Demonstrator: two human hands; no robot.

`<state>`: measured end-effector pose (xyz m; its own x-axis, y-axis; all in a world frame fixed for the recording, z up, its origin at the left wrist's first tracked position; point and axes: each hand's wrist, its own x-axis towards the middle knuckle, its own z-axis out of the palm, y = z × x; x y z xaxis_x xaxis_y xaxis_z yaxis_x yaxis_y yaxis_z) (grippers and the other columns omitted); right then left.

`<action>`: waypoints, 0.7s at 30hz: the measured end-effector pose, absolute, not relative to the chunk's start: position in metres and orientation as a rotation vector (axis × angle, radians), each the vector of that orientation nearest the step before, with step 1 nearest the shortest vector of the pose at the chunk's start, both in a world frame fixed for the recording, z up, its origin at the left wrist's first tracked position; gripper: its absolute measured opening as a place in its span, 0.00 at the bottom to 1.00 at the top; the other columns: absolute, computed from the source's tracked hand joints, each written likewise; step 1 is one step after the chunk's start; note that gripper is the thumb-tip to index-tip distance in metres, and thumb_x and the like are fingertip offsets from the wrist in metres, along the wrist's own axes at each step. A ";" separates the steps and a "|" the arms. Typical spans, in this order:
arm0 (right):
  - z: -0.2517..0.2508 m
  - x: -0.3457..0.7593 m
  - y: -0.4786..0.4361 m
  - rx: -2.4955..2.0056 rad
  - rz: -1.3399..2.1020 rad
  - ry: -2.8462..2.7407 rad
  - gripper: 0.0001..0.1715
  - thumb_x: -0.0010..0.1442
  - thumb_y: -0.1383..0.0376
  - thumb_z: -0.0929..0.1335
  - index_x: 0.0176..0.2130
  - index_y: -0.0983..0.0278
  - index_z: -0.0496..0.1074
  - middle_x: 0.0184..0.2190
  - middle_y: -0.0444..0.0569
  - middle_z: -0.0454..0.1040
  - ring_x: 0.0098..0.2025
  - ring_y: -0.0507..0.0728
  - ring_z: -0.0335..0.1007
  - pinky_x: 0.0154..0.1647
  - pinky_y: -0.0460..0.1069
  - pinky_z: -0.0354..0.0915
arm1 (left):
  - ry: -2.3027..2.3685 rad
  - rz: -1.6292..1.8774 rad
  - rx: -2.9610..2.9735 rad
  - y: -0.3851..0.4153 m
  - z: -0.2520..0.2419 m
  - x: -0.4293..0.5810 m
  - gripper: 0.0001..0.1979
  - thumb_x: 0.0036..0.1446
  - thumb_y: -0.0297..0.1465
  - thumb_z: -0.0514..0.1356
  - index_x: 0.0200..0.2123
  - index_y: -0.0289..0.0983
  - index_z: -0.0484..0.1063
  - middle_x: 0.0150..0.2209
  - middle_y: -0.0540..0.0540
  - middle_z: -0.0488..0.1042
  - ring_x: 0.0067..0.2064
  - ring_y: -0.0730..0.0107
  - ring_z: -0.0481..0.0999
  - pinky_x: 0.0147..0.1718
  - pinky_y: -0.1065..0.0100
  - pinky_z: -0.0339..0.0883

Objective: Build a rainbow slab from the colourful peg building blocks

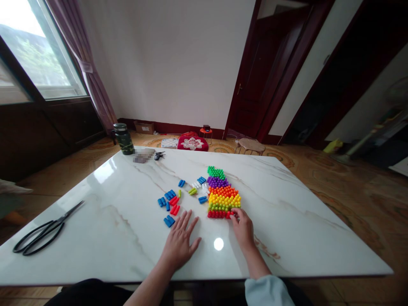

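Right hand (242, 225) has its grip pinched around a red peg (232, 215) at the right end of the red row (217, 214); left hand (180, 243) (fingers spread, nice and loose) rests on the counter (111, 255).

A purple curtain (76, 51) hangs between a bright window (32, 55) and white wall (165, 63).

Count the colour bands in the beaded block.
6, far to near: green band, purple band, orange band, yellow band, lime band, red band. The right hand may hide part of the last; no further band shows.
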<state>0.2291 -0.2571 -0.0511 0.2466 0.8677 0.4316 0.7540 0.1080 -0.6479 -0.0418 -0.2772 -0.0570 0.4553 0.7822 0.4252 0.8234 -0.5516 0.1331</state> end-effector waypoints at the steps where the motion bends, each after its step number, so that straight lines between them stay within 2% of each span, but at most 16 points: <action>1: -0.052 0.229 -0.257 -1.653 0.165 -1.525 0.13 0.58 0.63 0.62 0.40 0.65 0.71 0.38 0.54 0.76 0.39 0.59 0.71 0.41 0.53 0.67 | -1.438 -0.680 -2.602 -0.277 -0.057 -0.042 0.31 0.61 0.46 0.53 0.65 0.42 0.56 0.68 0.41 0.51 0.67 0.51 0.54 0.62 0.52 0.54; 6: -0.051 0.227 -0.256 -1.639 0.137 -1.519 0.13 0.59 0.63 0.61 0.40 0.65 0.71 0.38 0.54 0.75 0.38 0.59 0.71 0.40 0.53 0.68 | -1.447 -0.678 -2.615 -0.277 -0.055 -0.042 0.31 0.61 0.46 0.53 0.65 0.42 0.56 0.68 0.41 0.51 0.67 0.50 0.54 0.62 0.52 0.54; 12: -0.037 0.220 -0.268 -1.653 -0.043 -1.504 0.14 0.59 0.63 0.62 0.45 0.64 0.69 0.40 0.53 0.73 0.32 0.55 0.69 0.37 0.51 0.67 | -1.483 -0.638 -2.648 -0.280 -0.050 -0.043 0.32 0.61 0.46 0.53 0.66 0.42 0.55 0.68 0.40 0.49 0.67 0.50 0.52 0.62 0.51 0.53; 15: -0.023 0.202 -0.262 -1.538 -0.107 -1.483 0.14 0.60 0.65 0.62 0.45 0.64 0.70 0.42 0.55 0.72 0.35 0.56 0.69 0.41 0.52 0.67 | -1.502 -0.640 -2.658 -0.282 -0.049 -0.042 0.33 0.60 0.46 0.54 0.66 0.42 0.54 0.69 0.40 0.47 0.68 0.50 0.51 0.62 0.51 0.52; 18: -0.009 0.167 -0.242 -1.376 0.050 -1.658 0.12 0.61 0.68 0.61 0.40 0.63 0.72 0.40 0.54 0.73 0.43 0.58 0.69 0.48 0.53 0.66 | -1.522 -0.668 -2.663 -0.283 -0.048 -0.042 0.34 0.60 0.47 0.54 0.66 0.42 0.54 0.69 0.41 0.48 0.68 0.50 0.50 0.62 0.51 0.51; 21: 0.000 0.121 -0.216 -1.310 0.330 -1.909 0.16 0.57 0.73 0.61 0.40 0.62 0.74 0.41 0.51 0.74 0.43 0.56 0.70 0.48 0.50 0.66 | -1.560 -0.698 -2.677 -0.282 -0.048 -0.041 0.34 0.59 0.49 0.53 0.65 0.42 0.56 0.68 0.42 0.51 0.68 0.51 0.50 0.63 0.51 0.50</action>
